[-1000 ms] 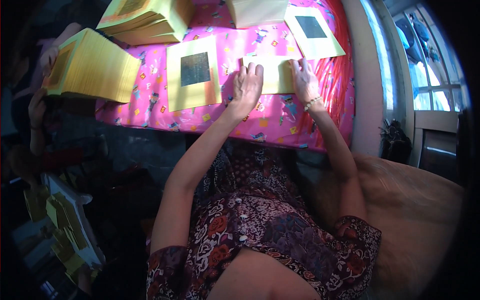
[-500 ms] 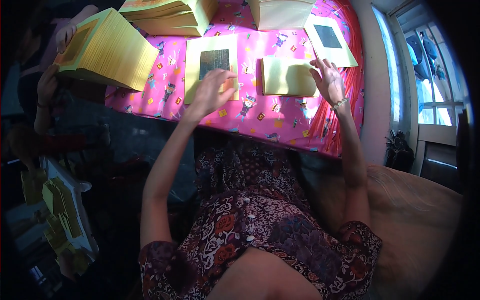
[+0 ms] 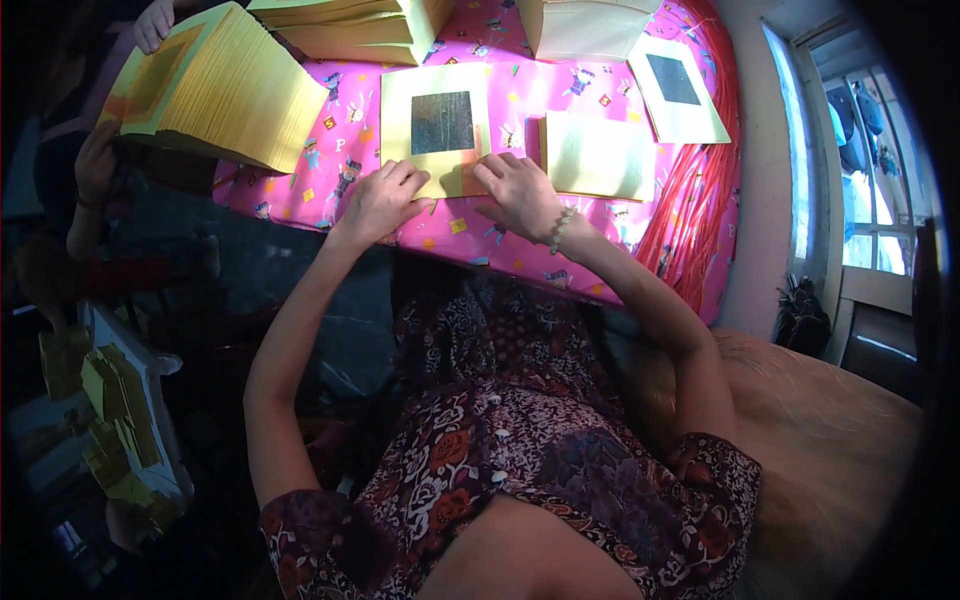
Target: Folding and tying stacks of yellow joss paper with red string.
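Observation:
A pale yellow paper sheet (image 3: 433,83) with a dark, shiny rectangle lies flat on the pink patterned tablecloth (image 3: 350,140). My left hand (image 3: 383,205) has its fingers closed at the sheet's near left corner. At the near right corner, my right hand (image 3: 522,198), with a beaded bracelet on the wrist, pinches the edge with curled fingers. Just right of that hand sits a low stack of plain yellow paper (image 3: 598,155). Farther right is another sheet (image 3: 708,122) with a dark rectangle.
A thick yellow paper stack (image 3: 240,95) stands at left, near another person's hand (image 3: 96,160). More paper stacks (image 3: 350,35) (image 3: 585,30) line the far side. Red strings (image 3: 690,220) hang over the table's right edge. Yellow bundles (image 3: 120,390) lie at lower left.
My right hand has left the low paper stack and moved left to the sheet's near right corner. My left hand has drawn back toward me to the near left corner.

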`<state>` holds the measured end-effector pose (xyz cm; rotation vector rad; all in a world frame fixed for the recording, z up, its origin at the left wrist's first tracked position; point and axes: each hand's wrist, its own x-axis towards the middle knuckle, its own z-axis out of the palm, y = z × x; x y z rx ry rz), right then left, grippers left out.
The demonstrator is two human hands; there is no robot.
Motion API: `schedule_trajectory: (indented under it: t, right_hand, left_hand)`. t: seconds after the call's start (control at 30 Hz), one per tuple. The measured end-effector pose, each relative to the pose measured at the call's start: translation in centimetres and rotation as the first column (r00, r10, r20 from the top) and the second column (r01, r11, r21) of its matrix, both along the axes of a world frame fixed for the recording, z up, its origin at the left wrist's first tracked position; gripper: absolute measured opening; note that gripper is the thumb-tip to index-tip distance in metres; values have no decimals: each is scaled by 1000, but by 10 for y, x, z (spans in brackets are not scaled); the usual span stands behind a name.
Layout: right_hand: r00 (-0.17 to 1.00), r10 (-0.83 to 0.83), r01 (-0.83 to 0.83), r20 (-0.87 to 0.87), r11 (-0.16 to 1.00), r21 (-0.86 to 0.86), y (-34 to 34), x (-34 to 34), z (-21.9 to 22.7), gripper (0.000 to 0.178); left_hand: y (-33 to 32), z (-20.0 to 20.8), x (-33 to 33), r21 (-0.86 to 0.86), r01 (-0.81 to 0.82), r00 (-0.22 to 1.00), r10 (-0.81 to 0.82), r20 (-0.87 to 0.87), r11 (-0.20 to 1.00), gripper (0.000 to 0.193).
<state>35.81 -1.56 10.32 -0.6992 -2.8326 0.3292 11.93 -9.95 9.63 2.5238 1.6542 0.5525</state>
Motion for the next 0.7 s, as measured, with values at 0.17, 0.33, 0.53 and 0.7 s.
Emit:
schedule_trajectory:
  t: [0.17,0.33,0.53,0.7]
  right_hand:
    - [1000,-25,26,-9,998,59,1,-11,-13,37]
    - [998,-25,35,-53,983,182,5,-12,-7,24]
    - [974,62,-75,-219,996,-50,-16,22,23,17]
    - [959,51,-174,-278,882,-438,-36,37,39,18]
  left_hand:
    - [4,-3,3,105,5,1000,-3,-15,994,18]
    - [3,14,-1,-40,30,1000,-30,-1,999,19]
    - [-36,32,-18,-140,73,979,-44,198,987,50]
    - [-51,14,-20,-219,55,969,1,248,974,40]
